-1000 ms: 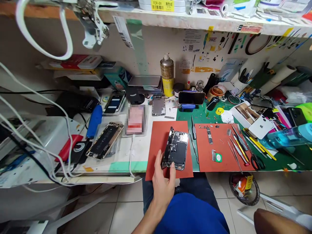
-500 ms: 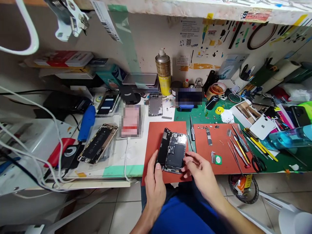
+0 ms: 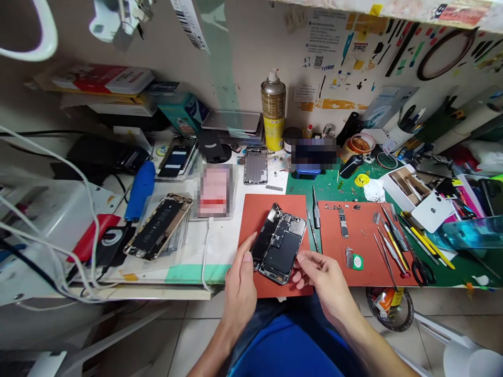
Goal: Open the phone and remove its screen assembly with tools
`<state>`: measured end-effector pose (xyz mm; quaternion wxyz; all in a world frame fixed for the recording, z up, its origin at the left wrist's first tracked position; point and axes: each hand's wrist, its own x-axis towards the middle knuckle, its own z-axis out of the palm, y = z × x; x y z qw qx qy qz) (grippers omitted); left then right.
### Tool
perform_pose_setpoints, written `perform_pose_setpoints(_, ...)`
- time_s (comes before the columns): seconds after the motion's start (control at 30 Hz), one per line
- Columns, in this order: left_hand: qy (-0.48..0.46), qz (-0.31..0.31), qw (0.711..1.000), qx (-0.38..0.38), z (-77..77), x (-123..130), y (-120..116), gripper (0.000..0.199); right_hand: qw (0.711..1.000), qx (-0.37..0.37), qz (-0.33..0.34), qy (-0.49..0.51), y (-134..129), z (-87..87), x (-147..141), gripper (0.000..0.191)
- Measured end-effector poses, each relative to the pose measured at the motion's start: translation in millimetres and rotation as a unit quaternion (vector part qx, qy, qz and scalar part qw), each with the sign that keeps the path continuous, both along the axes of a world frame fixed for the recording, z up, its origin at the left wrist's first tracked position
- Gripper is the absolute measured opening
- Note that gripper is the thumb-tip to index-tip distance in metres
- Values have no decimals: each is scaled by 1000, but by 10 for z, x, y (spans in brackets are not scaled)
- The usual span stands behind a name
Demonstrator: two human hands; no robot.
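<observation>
We can read "3.7" (image 3: 306, 61), written by hand on the wall (image 3: 253, 52). We see a square code (image 3: 318, 62) on a paper sheet (image 3: 328, 37) there, and a barcode (image 3: 192, 32) on a white label (image 3: 186, 15). We spot the Apple sign (image 3: 433, 210) on a white card (image 3: 425, 214). The words on the sheet and on the red sticker (image 3: 466, 12) are too small for us.

Back of counter (image 3: 225, 238): upright spray can (image 3: 274, 112), yellow lower part, dark jar (image 3: 293, 139) just right of it. Left: teal box (image 3: 181, 112) beside a stack topped by red-and-white box (image 3: 104, 78); blue handle (image 3: 140, 191) near a red object (image 3: 94, 238). White cable (image 3: 206, 243) runs to front edge. Right: translucent blue bottle (image 3: 471, 233) on its side, near apple-logo lid (image 3: 431, 210). Wall: printed notice (image 3: 326, 36), orange tape (image 3: 334, 104). Bin (image 3: 411, 315) below front edge, orange and yellow wrappers (image 3: 388, 301) inside.
</observation>
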<state>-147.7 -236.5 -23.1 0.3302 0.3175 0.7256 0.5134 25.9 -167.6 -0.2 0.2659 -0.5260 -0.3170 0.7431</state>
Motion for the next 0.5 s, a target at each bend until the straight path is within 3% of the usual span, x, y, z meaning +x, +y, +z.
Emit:
perform_pose_setpoints(0.23, -58, -14, 998, -14, 28, -379, 141, 65, 999, -42, 17, -3, -85, -69, -235, 60)
perform_pose_setpoints(0.4, -36, -66, 997, -23, 27, -464, 129, 61, 997, -75, -9, -1, -293, -93, -343, 69)
perform_pose_setpoints(0.5, -12, -66, 998, -12, -25, -469, 97, 59, 996, -92, -4, 4, -349, -120, -361, 78)
